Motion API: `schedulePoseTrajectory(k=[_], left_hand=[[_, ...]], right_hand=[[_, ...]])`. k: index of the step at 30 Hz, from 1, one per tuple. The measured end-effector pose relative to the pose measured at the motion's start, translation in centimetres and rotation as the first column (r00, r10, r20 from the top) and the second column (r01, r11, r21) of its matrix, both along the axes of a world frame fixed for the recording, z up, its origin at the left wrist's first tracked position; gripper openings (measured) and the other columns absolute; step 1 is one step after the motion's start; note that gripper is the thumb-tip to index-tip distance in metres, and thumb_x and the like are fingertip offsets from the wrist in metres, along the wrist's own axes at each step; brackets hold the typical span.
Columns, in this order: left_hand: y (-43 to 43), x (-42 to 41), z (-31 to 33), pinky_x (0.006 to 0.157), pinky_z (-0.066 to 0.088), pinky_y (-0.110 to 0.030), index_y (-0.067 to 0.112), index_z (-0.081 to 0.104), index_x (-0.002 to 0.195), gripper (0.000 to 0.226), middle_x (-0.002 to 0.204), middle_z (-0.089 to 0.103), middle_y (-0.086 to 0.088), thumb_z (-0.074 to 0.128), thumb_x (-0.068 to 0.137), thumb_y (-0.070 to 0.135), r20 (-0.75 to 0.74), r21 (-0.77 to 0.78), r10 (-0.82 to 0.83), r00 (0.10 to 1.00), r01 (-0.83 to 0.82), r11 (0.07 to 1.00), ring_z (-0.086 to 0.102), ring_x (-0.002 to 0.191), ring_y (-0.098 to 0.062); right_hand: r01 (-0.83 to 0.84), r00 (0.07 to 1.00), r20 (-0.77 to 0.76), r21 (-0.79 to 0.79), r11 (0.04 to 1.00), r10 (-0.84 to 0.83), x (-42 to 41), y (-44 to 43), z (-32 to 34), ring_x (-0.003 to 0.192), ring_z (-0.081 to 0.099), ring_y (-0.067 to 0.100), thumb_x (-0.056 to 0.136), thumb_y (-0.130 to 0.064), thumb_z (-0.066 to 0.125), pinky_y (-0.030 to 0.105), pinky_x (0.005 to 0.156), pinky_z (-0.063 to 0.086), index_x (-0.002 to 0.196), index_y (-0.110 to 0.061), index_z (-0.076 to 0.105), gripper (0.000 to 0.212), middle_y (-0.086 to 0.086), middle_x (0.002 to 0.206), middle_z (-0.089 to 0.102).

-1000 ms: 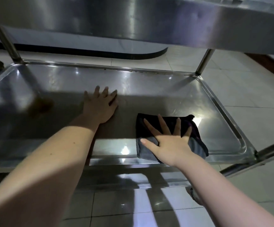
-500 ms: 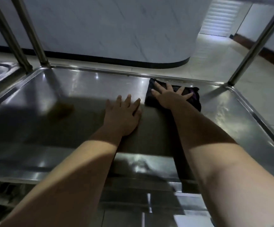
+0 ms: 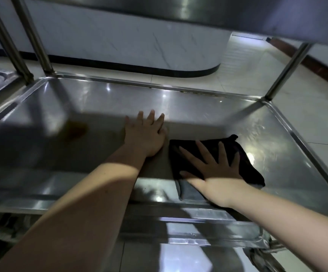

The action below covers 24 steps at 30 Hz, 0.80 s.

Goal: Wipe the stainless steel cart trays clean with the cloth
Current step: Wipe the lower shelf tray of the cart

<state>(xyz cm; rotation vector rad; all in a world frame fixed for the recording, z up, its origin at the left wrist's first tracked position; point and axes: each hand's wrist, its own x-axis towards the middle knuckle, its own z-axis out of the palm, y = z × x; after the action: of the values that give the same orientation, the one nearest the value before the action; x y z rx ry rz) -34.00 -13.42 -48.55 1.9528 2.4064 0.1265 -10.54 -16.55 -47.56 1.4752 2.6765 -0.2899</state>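
Your right fingers (image 3: 221,154) are spread wide and straight, pressing flat on the dark cloth (image 3: 243,160); the right hand (image 3: 216,173) covers its near-left part. The cloth lies on the tray (image 3: 100,101), right of centre, near the front rim. Your left fingers (image 3: 151,118) lie straight and close together, the left hand (image 3: 145,134) flat on bare steel just left of the cloth. A brown stain (image 3: 75,130) sits further left

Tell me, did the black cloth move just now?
Yes. The right hand slid the cloth back from the far rim of the tray to its near edge, toward the person.
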Motion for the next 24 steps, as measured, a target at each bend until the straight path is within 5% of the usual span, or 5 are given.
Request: schedulePoseTrajectory(k=[6, 12, 24], left_hand=[[-0.4, 0.1, 0.1, 0.114, -0.001, -0.064, 0.038, -0.001, 0.155, 0.057, 0.165, -0.003, 0.004, 0.009, 0.102, 0.054, -0.023, 0.009, -0.003, 1.0, 0.003, 1.0, -0.003, 0.151, -0.03], [-0.3, -0.3, 0.4, 0.116, 0.003, -0.062, 0.038, 0.004, 0.156, 0.055, 0.165, 0.002, 0.004, 0.014, 0.103, 0.05, -0.032, 0.034, -0.006, 0.999, 0.008, 0.999, 0.002, 0.151, -0.028], [-0.4, 0.0, 1.3, 0.115, 0.003, -0.064, 0.04, 0.0, 0.155, 0.055, 0.165, -0.004, 0.004, 0.015, 0.103, 0.048, -0.02, -0.057, -0.022, 1.0, 0.02, 0.998, 0.0, 0.151, -0.03]], right_hand=[[0.131, 0.99, 0.036, 0.07, 0.989, -0.134, -6.3, 10.1, 0.8, 0.144, -0.014, 0.048, 0.079, -0.087, 0.008, 0.077, 0.102, -0.009, 0.139, -0.068, -0.012, 0.066, -0.012, 0.163, -0.009], [0.183, 0.982, 0.033, 0.067, 0.981, -0.185, -10.9, 16.0, 1.1, 0.143, -0.009, 0.053, 0.079, -0.089, 0.011, 0.081, 0.099, -0.006, 0.146, -0.06, -0.002, 0.074, -0.003, 0.165, -0.002], [0.035, 0.999, -0.004, -0.022, 0.999, -0.035, -1.2, -2.3, 0.1, 0.143, -0.025, 0.04, 0.067, -0.093, 0.001, 0.069, 0.103, -0.02, 0.124, -0.076, -0.024, 0.064, -0.021, 0.16, -0.017]])
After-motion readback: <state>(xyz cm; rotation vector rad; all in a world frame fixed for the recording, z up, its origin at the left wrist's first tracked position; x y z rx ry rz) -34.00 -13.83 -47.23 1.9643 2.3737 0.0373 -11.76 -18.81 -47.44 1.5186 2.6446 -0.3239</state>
